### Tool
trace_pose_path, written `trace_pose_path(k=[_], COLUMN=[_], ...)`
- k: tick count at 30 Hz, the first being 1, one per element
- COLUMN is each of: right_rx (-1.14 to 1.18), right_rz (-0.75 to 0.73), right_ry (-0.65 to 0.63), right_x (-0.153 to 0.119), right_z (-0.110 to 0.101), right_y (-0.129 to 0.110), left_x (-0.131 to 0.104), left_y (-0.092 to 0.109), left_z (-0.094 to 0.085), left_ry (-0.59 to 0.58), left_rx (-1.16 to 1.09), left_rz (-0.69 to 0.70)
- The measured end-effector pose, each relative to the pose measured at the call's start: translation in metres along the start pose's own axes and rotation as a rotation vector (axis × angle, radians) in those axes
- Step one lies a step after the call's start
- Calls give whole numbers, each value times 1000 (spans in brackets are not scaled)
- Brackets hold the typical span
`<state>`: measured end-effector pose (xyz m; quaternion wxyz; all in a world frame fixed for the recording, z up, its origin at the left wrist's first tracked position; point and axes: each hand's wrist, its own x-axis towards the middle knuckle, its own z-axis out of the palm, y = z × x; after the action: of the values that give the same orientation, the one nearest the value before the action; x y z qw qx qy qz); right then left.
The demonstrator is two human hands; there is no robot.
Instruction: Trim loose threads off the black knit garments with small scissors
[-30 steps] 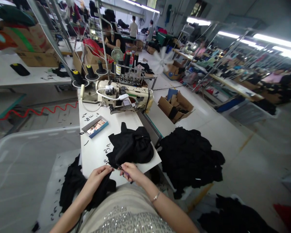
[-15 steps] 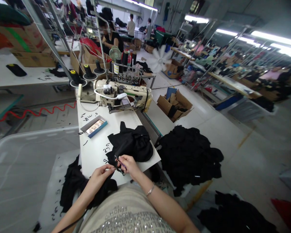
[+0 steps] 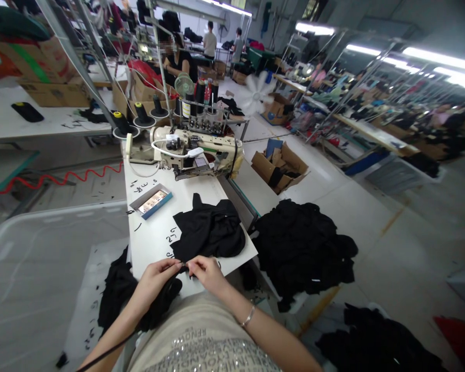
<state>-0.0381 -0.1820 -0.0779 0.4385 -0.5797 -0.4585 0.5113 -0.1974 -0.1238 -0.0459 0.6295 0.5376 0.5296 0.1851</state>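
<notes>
My left hand (image 3: 159, 279) is closed, thumb and fingers pinching the edge of a black fabric piece (image 3: 165, 305) that hangs down against my lap. Close beside it my right hand (image 3: 207, 274) pinches the same edge, the two sets of fingertips almost meeting at the table's near edge. A small dark tip shows by the right knuckles, too little to make out. Just beyond both hands, a heap of black cloth (image 3: 211, 230) lies on the white tabletop (image 3: 151, 243).
A sewing machine (image 3: 201, 147) with thread cones stands at the far end of the table. An open box (image 3: 153, 202) lies left of the cloth. Black garment piles (image 3: 306, 248) sit at the right, a large plastic bin (image 3: 34, 248) at the left.
My right hand held a small snipping tool with a purplish handle; that tool is now mostly hidden. The right fingers have moved slightly down to the fabric edge beside the left fingers.
</notes>
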Motion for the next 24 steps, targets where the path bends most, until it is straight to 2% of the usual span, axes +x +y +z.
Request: trace_pose_path(k=[6, 9, 12, 14, 17, 19, 22, 24], right_rx=[-57, -42, -28, -53, -149, -212, -263, -275], right_rz=[-79, -85, -81, -96, -221, -312, -364, -386], right_ry=[66, 125, 145, 134, 97, 94, 158, 211], right_x=[5, 5, 5, 8, 20, 32, 44, 41], right_z=[9, 10, 15, 24, 38, 42, 27, 3], right_y=[-7, -5, 1, 5, 2, -5, -21, -36], left_x=[-2, 1, 9, 10, -2, -14, -22, -12], left_y=[-2, 8, 33, 58, 101, 123, 136, 128], left_z=[3, 1, -3, -5, -5, -7, -21, -36], left_ry=[-44, 60, 274, 364, 386, 344, 296, 359], left_rx=[11, -75, -353, -568, -802, -923, -1015, -963], left_rz=[23, 52, 95, 193, 394, 484, 615, 656])
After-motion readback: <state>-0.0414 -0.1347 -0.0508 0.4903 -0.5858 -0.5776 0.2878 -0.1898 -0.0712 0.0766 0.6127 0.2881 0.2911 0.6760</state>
